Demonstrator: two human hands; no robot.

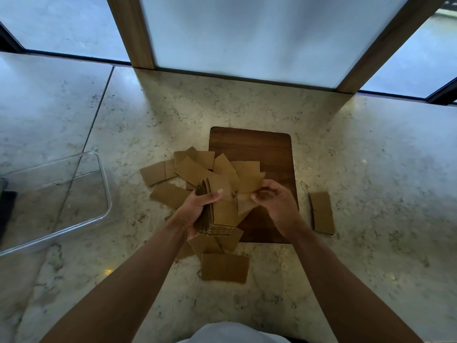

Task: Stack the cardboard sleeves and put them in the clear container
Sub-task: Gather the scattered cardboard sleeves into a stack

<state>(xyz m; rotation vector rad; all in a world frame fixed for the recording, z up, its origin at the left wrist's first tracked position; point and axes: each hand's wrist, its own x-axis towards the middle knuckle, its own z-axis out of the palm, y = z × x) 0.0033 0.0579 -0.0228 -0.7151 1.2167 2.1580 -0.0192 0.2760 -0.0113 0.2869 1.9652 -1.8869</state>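
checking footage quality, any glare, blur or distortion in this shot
Head view: wide-angle bending bows the window frames and counter edges; small glints on the stone, soft reflections on the clear container; slight motion blur on the right hand and its sleeve; the left hand and stack look sharper.

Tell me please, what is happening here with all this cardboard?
A person is gathering cardboard sleeves. The left hand holds a stack of sleeves in its grip, and the right hand brings one more sleeve to it. Many loose sleeves lie on the counter and wooden board. The clear container at left holds none.
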